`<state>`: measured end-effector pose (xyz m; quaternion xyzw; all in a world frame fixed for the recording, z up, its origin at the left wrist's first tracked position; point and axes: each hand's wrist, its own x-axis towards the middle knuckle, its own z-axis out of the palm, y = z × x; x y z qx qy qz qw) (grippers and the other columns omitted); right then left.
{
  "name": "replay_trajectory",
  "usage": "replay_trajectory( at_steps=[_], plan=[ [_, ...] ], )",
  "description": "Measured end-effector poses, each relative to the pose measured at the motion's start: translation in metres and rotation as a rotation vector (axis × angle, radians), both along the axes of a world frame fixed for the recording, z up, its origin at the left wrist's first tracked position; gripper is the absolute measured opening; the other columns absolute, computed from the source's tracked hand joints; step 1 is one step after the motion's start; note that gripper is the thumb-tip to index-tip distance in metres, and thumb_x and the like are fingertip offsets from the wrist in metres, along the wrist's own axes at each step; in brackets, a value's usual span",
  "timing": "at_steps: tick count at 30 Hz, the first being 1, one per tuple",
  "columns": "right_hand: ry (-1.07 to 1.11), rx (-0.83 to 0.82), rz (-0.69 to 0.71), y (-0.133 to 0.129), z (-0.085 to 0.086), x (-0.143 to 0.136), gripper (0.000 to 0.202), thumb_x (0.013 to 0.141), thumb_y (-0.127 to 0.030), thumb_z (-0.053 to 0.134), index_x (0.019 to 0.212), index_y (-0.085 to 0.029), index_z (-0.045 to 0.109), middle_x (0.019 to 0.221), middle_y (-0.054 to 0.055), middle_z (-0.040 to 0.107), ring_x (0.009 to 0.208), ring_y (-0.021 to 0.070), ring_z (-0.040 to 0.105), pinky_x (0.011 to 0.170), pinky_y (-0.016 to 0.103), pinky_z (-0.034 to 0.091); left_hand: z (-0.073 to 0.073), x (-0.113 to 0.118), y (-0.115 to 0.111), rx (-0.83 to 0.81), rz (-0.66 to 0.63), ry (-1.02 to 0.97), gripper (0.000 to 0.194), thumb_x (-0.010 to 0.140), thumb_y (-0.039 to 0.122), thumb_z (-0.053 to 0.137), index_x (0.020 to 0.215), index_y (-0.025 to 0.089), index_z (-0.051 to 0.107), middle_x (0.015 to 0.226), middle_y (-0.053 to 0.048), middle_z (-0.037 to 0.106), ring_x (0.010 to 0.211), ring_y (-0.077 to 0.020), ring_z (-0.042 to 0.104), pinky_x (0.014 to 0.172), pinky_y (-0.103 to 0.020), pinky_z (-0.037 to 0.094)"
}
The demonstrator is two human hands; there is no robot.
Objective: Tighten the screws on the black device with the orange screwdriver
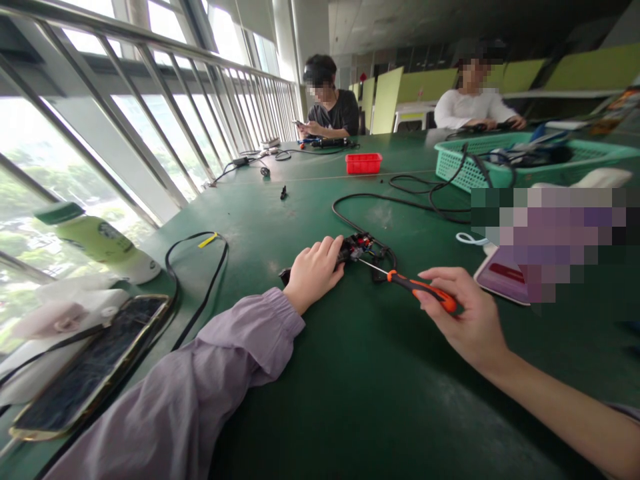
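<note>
Left hand: the left hand [315,270] lies palm down on the green table [350,387], sleeve stretched out behind it, fingers curled over the near end of a small black device [356,248] and pinning it to the table.
Right hand: the right hand [467,319] reaches in from the right of the device, wrist low, fingers pinched around the orange handle of a screwdriver [417,288].
Screwdriver: its thin shaft slants up and left, the tip at the device's exposed red and black parts.
Device: just past the left fingertips, a black cable [400,200] looping away behind it.
Phone: a phone [90,370] lies well left of the device.
Basket: a green basket [505,175] stands far behind the device, to its right.
</note>
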<state>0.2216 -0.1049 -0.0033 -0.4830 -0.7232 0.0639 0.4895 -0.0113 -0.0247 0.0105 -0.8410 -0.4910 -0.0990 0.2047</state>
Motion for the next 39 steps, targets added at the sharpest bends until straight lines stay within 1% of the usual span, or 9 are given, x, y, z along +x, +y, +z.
replay_trajectory(
  at_steps=[4, 6, 10, 16, 21, 27, 31, 34, 39],
  plan=[
    [0.089, 0.151, -0.028, 0.0009, -0.0018, -0.0012, 0.031, 0.077, -0.021, 0.063, 0.106, -0.021, 0.051, 0.097, 0.006, 0.059, 0.087, 0.0192, 0.06, 0.076, 0.033, 0.05, 0.0007, 0.0001, -0.0006, -0.001, 0.003, -0.005, 0.044, 0.089, 0.031, 0.039, 0.13, 0.013, 0.036, 0.11, -0.009, 0.056, 0.094, -0.0205, 0.058, 0.073, -0.031, 0.046],
    [0.084, 0.15, -0.018, 0.0013, -0.0019, -0.0017, 0.031, 0.076, -0.021, 0.063, 0.105, -0.021, 0.051, 0.094, 0.006, 0.06, 0.086, 0.0193, 0.06, 0.075, 0.034, 0.05, 0.0005, -0.0001, -0.0005, -0.001, 0.0, -0.006, 0.044, 0.089, 0.031, 0.039, 0.13, 0.013, 0.036, 0.11, -0.009, 0.056, 0.094, -0.0206, 0.058, 0.073, -0.031, 0.046],
    [-0.015, -0.029, 0.026, 0.0, -0.0003, -0.0015, 0.017, 0.081, -0.026, 0.059, 0.097, -0.023, 0.054, 0.072, 0.0, 0.061, 0.067, 0.0169, 0.059, 0.065, 0.032, 0.049, -0.0001, -0.0004, 0.0, 0.0, -0.005, -0.002, 0.045, 0.089, 0.031, 0.038, 0.13, 0.012, 0.036, 0.111, -0.01, 0.056, 0.094, -0.0209, 0.058, 0.073, -0.031, 0.046],
    [0.059, 0.081, -0.012, 0.0, -0.0015, -0.0009, 0.025, 0.078, -0.023, 0.062, 0.102, -0.021, 0.053, 0.092, 0.005, 0.061, 0.083, 0.018, 0.061, 0.073, 0.031, 0.049, -0.0007, -0.0003, 0.0004, 0.009, -0.004, 0.0, 0.045, 0.089, 0.031, 0.039, 0.13, 0.012, 0.037, 0.111, -0.01, 0.056, 0.093, -0.0207, 0.058, 0.072, -0.031, 0.046],
    [0.016, -0.141, 0.06, -0.0007, -0.0005, -0.0014, 0.012, 0.083, -0.028, 0.056, 0.093, -0.022, 0.055, 0.07, -0.001, 0.061, 0.06, 0.0133, 0.059, 0.059, 0.027, 0.048, -0.0006, -0.0006, 0.0004, -0.005, 0.001, 0.0, 0.046, 0.089, 0.031, 0.039, 0.13, 0.012, 0.036, 0.112, -0.01, 0.056, 0.094, -0.0207, 0.058, 0.073, -0.031, 0.046],
    [0.051, 0.04, 0.011, 0.0007, 0.0048, -0.0045, 0.02, 0.08, -0.022, 0.057, 0.099, -0.022, 0.054, 0.092, 0.004, 0.062, 0.081, 0.0161, 0.062, 0.073, 0.027, 0.05, 0.0, 0.0, -0.0005, 0.002, 0.012, 0.014, 0.046, 0.089, 0.031, 0.038, 0.131, 0.011, 0.035, 0.112, -0.009, 0.057, 0.093, -0.0203, 0.058, 0.073, -0.03, 0.044],
    [0.062, -0.119, 0.04, -0.0011, 0.0065, -0.0047, 0.013, 0.082, -0.028, 0.055, 0.094, -0.021, 0.055, 0.077, 0.0, 0.061, 0.06, 0.0112, 0.057, 0.056, 0.023, 0.045, -0.0003, 0.0, 0.0001, -0.007, 0.023, 0.006, 0.047, 0.089, 0.03, 0.039, 0.132, 0.011, 0.034, 0.11, -0.009, 0.057, 0.092, -0.02, 0.058, 0.073, -0.03, 0.043],
    [0.153, -0.279, 0.037, -0.0008, 0.0047, -0.0033, 0.017, 0.085, -0.036, 0.053, 0.093, -0.021, 0.055, 0.055, -0.006, 0.047, 0.044, 0.0084, 0.042, 0.043, 0.021, 0.034, -0.0008, -0.0003, 0.0005, -0.015, 0.032, 0.002, 0.049, 0.088, 0.03, 0.039, 0.133, 0.011, 0.033, 0.109, -0.009, 0.058, 0.092, -0.0204, 0.057, 0.073, -0.03, 0.043],
    [0.373, -0.432, 0.046, 0.004, 0.0011, -0.002, 0.025, 0.087, -0.043, 0.048, 0.091, -0.019, 0.056, 0.044, -0.009, 0.035, 0.038, 0.0078, 0.033, 0.038, 0.021, 0.026, -0.0014, -0.0008, 0.0004, -0.035, 0.027, -0.006, 0.049, 0.088, 0.029, 0.038, 0.133, 0.011, 0.033, 0.108, -0.009, 0.058, 0.092, -0.0216, 0.057, 0.074, -0.032, 0.044]
  ],
)
